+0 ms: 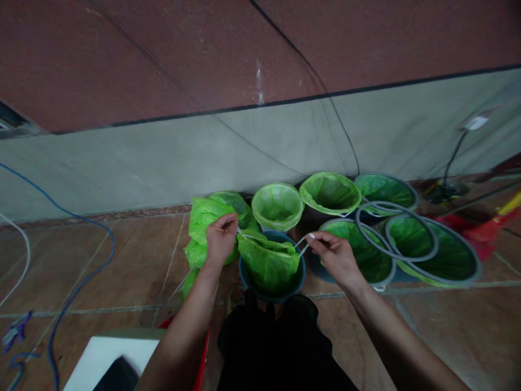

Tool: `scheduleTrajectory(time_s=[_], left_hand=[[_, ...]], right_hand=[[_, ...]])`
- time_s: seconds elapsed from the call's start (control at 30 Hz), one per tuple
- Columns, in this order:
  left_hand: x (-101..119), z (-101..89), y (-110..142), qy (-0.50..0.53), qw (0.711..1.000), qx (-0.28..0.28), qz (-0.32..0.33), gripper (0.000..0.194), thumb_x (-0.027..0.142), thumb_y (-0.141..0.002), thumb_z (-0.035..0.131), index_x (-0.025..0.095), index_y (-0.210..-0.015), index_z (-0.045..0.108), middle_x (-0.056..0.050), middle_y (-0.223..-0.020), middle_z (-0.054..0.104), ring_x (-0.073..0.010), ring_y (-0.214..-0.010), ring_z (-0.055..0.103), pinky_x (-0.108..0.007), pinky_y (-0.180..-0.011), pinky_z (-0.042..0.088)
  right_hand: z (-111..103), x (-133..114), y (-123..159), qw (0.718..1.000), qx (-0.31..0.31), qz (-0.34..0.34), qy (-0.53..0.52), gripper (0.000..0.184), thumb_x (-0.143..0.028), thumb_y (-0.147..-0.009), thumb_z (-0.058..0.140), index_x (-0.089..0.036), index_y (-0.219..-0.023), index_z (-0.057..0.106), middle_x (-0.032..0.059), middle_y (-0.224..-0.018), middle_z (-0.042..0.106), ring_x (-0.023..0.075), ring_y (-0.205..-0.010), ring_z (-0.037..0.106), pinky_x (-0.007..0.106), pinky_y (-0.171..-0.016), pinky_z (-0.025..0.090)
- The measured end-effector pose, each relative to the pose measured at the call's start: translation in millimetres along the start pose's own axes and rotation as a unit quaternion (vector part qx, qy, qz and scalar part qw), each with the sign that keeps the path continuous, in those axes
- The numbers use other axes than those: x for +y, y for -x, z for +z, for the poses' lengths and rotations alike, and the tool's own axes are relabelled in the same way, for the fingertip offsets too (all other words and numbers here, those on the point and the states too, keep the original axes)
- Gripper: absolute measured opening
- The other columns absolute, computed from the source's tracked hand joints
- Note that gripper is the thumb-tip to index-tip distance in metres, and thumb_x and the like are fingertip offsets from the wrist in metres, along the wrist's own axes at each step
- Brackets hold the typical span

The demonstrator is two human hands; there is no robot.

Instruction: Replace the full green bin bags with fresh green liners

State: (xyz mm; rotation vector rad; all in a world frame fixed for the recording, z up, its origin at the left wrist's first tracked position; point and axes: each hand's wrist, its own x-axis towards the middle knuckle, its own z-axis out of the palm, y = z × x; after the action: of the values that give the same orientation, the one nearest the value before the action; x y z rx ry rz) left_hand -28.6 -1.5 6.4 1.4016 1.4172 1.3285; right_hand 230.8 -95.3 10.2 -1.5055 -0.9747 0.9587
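A green drawstring trash bag (268,260) hangs gathered at its top inside a blue bin (302,274) in front of my feet. My left hand (221,236) pinches the white drawstring at the bag's left side. On the other side, my right hand (336,255) grips the drawstring's right loop between thumb and fingers. The string is pulled out sideways between both hands, and the bag's mouth is bunched nearly closed. What lies in the bag is hidden. Just beyond my left hand, more green bags (199,222) lie heaped on the floor.
Several bins with green liners, such as a pale one (278,206) and a wider one (329,193), stand along the wall. Grey rings (431,233) rest on the right bins. A blue hose (81,282) crosses the tiles at left, near a white box (109,358).
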Motion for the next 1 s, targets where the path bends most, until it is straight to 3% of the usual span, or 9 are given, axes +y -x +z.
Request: scheduleTrajectory(time_s=[0.13,0.37,0.47,0.57,0.67,0.8,0.83,0.93,1.0], left_hand=[[36.6,37.4,21.4,0.067,0.986,-0.154,0.004,0.018,0.02,-0.075,0.065,0.016,-0.091,0.073,-0.004,-0.085,0.073,-0.0176,-0.079,0.066,-0.03,-0.08,0.051],[84.7,42.2,15.5,0.152,0.977,-0.148,0.019,0.019,0.015,-0.074,0.066,0.015,-0.092,0.071,-0.003,-0.083,0.072,-0.0145,-0.077,0.064,-0.026,-0.076,0.05],[101.3,44.4,14.7,0.156,0.973,-0.166,0.031,0.019,0.011,-0.075,0.062,0.015,-0.091,0.071,-0.003,-0.082,0.072,-0.0139,-0.076,0.064,-0.025,-0.076,0.049],[109.5,52.1,16.8,0.145,0.967,-0.2,0.052,0.025,0.01,-0.077,0.057,0.016,-0.098,0.07,-0.004,-0.088,0.071,-0.0146,-0.079,0.064,-0.026,-0.076,0.05],[104.8,56.0,15.6,0.088,0.976,-0.183,0.077,0.037,0.01,-0.076,0.056,0.019,-0.111,0.066,-0.005,-0.105,0.069,-0.0156,-0.081,0.064,-0.03,-0.082,0.05],[72.8,47.4,13.0,0.008,0.999,0.014,0.032,0.048,0.012,-0.081,0.05,0.019,-0.128,0.055,-0.01,-0.126,0.06,-0.0229,-0.104,0.059,-0.04,-0.102,0.04],[61.9,45.0,14.8,0.001,1.0,0.021,-0.005,0.047,0.01,-0.082,0.047,0.017,-0.128,0.055,-0.011,-0.125,0.06,-0.0246,-0.109,0.057,-0.044,-0.106,0.036],[30.7,46.0,29.7,0.018,0.993,-0.11,-0.028,0.038,0.007,-0.072,0.058,0.019,-0.107,0.068,-0.008,-0.112,0.067,-0.0264,-0.111,0.056,-0.043,-0.106,0.034],[14.7,53.9,43.7,0.044,0.98,-0.19,-0.028,0.021,0.009,-0.066,0.067,0.02,-0.084,0.072,-0.005,-0.088,0.072,-0.0238,-0.092,0.062,-0.037,-0.094,0.044]], right_hand=[[35.2,-35.6,-14.0,0.994,-0.05,-0.067,-0.069,0.032,-0.051,-0.068,0.073,-0.019,-0.074,0.07,0.0038,-0.085,0.067,0.0179,-0.081,0.059,0.03,-0.076,0.045],[52.1,-50.3,-17.6,0.961,-0.103,0.018,-0.255,0.028,-0.044,-0.071,0.073,-0.021,-0.083,0.061,-0.0012,-0.075,0.063,0.0121,-0.065,0.057,0.027,-0.065,0.046],[56.3,-40.6,-14.4,0.961,-0.106,0.055,-0.249,0.033,-0.038,-0.065,0.076,-0.021,-0.088,0.058,-0.0041,-0.073,0.06,0.0065,-0.051,0.044,0.022,-0.052,0.039],[66.8,-34.9,-7.6,0.968,-0.158,0.002,-0.194,0.038,-0.029,-0.061,0.076,-0.021,-0.093,0.057,-0.0046,-0.077,0.059,0.0063,-0.054,0.043,0.02,-0.05,0.036],[77.0,-35.0,-3.7,0.974,-0.182,-0.017,-0.136,0.032,-0.04,-0.065,0.072,-0.021,-0.084,0.054,-0.007,-0.059,0.05,0.0066,-0.048,0.038,0.02,-0.045,0.031],[75.2,-34.6,-8.6,0.984,-0.129,0.002,-0.119,0.038,-0.054,-0.071,0.066,-0.02,-0.083,0.055,-0.0033,-0.061,0.057,0.0064,-0.045,0.039,0.021,-0.044,0.03],[72.4,-33.8,-10.3,0.984,-0.123,0.008,-0.126,0.04,-0.054,-0.07,0.067,-0.019,-0.085,0.056,-0.0024,-0.065,0.059,0.0064,-0.046,0.041,0.021,-0.044,0.03],[65.3,-31.7,-13.9,0.979,-0.132,0.024,-0.156,0.04,-0.052,-0.069,0.072,-0.019,-0.087,0.057,-0.002,-0.066,0.061,0.0058,-0.046,0.041,0.021,-0.045,0.031],[63.5,-31.8,-15.6,0.975,-0.139,0.027,-0.174,0.04,-0.05,-0.069,0.073,-0.019,-0.088,0.058,-0.0022,-0.067,0.062,0.0057,-0.046,0.041,0.021,-0.046,0.032]])
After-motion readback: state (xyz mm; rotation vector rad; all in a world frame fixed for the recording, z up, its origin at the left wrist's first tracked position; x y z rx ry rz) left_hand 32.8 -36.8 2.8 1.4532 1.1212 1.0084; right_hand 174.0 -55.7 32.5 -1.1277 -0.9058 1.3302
